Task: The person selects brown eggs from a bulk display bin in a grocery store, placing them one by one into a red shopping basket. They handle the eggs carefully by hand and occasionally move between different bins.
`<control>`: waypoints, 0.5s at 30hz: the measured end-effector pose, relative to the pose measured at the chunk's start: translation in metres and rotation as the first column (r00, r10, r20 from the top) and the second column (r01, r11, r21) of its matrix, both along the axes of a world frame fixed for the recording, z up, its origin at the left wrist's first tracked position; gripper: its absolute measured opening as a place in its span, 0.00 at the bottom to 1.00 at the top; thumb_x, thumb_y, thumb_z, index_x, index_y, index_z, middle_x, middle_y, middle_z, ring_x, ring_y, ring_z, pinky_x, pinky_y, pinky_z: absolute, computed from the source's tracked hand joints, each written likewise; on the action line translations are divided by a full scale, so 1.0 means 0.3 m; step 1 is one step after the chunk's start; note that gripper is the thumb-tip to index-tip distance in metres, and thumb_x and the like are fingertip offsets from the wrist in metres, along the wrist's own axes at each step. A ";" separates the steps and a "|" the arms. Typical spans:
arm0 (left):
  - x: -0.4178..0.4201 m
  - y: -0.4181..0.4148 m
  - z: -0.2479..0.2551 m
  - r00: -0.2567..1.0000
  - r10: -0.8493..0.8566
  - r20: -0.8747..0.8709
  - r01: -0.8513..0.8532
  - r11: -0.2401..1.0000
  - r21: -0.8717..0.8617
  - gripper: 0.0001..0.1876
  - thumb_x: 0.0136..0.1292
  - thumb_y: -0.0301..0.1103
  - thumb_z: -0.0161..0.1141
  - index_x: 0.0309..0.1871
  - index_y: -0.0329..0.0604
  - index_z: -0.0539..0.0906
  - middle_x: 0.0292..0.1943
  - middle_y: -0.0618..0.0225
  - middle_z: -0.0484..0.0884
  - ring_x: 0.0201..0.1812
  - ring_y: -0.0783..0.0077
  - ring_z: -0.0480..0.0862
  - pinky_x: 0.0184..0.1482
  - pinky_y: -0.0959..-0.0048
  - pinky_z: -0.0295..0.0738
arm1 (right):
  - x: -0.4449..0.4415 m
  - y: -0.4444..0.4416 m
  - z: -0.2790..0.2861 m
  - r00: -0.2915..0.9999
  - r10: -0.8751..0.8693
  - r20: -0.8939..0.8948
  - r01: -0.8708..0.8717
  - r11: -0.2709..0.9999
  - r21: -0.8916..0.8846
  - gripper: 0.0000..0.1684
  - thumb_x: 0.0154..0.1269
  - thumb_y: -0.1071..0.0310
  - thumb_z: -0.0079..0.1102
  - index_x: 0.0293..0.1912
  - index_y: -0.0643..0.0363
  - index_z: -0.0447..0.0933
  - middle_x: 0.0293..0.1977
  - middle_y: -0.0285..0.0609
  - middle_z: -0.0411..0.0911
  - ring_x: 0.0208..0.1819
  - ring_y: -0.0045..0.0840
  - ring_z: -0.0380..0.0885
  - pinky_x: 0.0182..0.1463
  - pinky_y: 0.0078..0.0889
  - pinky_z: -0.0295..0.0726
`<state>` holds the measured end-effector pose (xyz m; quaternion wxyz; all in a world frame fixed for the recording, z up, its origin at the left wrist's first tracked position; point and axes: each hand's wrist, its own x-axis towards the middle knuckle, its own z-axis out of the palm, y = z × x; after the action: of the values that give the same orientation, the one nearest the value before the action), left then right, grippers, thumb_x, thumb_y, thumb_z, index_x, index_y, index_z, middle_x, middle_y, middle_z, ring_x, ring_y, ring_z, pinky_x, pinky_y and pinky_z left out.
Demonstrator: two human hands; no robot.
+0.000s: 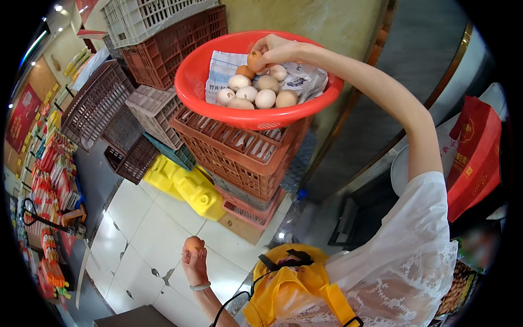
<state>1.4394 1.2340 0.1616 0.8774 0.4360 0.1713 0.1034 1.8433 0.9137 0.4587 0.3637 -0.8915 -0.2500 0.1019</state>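
My right hand (274,51) is over the red plastic basket (192,100), its fingers round a brown egg (254,58) with a cracked shell. Under and beside it, several white and brown eggs (265,99) lie on newspaper (218,67) that lines the basket; the shell of at least one white egg is also broken. The basket rests on a stack of crates. Lower down, well away from the basket and above the tiled floor, my left hand (195,265) holds another brown egg (195,244) upright between its fingers.
Brown plastic crates (245,163) stand under the basket, with yellow jugs (200,196) beside them on the floor. More crates (171,45) are piled behind at the left. Packaged goods (55,171) hang along the far left. A red bag (476,159) is at the right.
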 end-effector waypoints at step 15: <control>0.024 -0.045 -0.042 0.989 0.084 -0.121 -0.088 0.996 -0.023 0.23 0.63 0.29 0.57 0.60 0.34 0.66 0.55 0.54 0.72 0.59 0.56 0.72 0.54 0.69 0.72 | 0.120 -0.012 -0.089 0.971 0.014 0.239 0.053 0.961 -0.270 0.23 0.44 0.67 0.69 0.42 0.69 0.77 0.33 0.43 0.79 0.34 0.23 0.80 0.36 0.24 0.82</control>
<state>1.4465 1.2205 0.1490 0.8663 0.4211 0.2439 0.1122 1.8791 0.9101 0.4320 0.2050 -0.9414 -0.2667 0.0239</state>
